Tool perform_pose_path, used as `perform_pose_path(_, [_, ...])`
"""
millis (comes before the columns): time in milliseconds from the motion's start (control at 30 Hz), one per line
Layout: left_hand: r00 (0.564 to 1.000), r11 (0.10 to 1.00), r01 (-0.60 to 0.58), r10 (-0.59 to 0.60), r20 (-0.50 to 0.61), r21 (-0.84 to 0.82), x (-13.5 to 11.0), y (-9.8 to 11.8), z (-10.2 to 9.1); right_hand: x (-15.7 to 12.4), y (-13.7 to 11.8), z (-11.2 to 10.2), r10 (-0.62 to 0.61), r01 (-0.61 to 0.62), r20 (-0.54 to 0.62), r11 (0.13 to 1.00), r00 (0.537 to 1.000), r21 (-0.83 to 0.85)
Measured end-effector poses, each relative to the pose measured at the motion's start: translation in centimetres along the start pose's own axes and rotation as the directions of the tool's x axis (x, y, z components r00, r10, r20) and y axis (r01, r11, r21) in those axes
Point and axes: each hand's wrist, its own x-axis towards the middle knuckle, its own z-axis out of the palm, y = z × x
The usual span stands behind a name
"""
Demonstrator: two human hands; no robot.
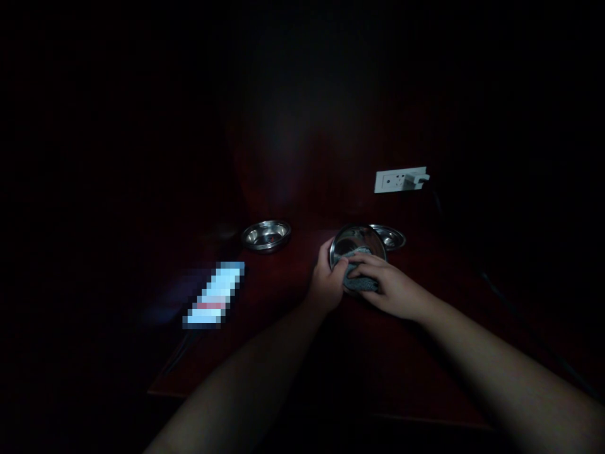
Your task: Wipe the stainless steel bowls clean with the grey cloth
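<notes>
My left hand [327,280] grips the left rim of a shiny steel bowl [354,238], which is tilted so its inside faces me. A grey-green cloth [362,280] lies bunched against the bowl's lower part. My right hand [390,287] presses the cloth on the bowl with bent fingers. Behind the bowl on the right, a steel plate or lid [393,238] is partly hidden. Another steel bowl [267,236] stands upright on the table to the left, apart from both hands.
The dark red table [293,296] carries a lit phone [215,296], its screen blurred out, with a cable at its near end. A white wall socket [390,181] with a plug [416,180] in it is at the back right. Another thin cable [515,312] runs along the right. The surroundings are very dark.
</notes>
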Motion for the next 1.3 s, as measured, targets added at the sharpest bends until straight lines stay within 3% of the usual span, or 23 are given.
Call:
perform_pose_path(333, [0.998, 0.996, -0.053, 0.054, 0.014, -0.068, 0.1, -0.6, 0.1, 0.1, -0.2, 0.3, 0.012, -0.012, -0.032, 1.000, 0.999, 0.005])
perform_pose_path(600, [1.000, 0.998, -0.003, 0.004, 0.024, -0.067, -0.1, 0.4, 0.2, 0.1, -0.3, 0.3, 0.069, -0.069, -0.028, 0.997, 0.997, -0.016])
perform_pose_path(1067, [1.000, 0.999, -0.017, 0.018, 0.006, -0.042, 0.0, 0.2, 0.2, -0.1, 0.1, 0.5, 0.046, -0.047, -0.021, 0.998, 0.999, -0.036])
perform_pose_path(1300, [0.999, 0.997, -0.021, 0.023, 0.025, -0.071, 0.1, 0.0, 0.0, -0.1, 0.1, 0.5, 0.040, -0.039, -0.029, 0.999, 0.999, 0.031])
